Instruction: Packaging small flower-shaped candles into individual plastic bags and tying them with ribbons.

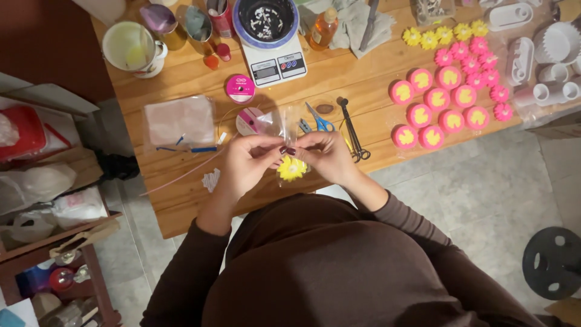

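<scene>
Both hands meet above the front edge of a wooden table [181, 200]. My left hand [245, 162] and my right hand [330, 156] pinch the top of a small clear plastic bag [284, 124] between their fingertips. A yellow flower-shaped piece [292, 168] sits inside the bottom of the bag, just below the fingers. The bag's upper part rises crumpled above the hands.
Pink round pieces with yellow tops [436, 109] and loose yellow and pink flowers [445, 35] lie at the right. Blue scissors [318, 118], black tongs [354, 133], pink ribbon spools [240, 88], a kitchen scale [272, 60] with a bowl, a mug [130, 48] and white moulds [544, 54] surround them.
</scene>
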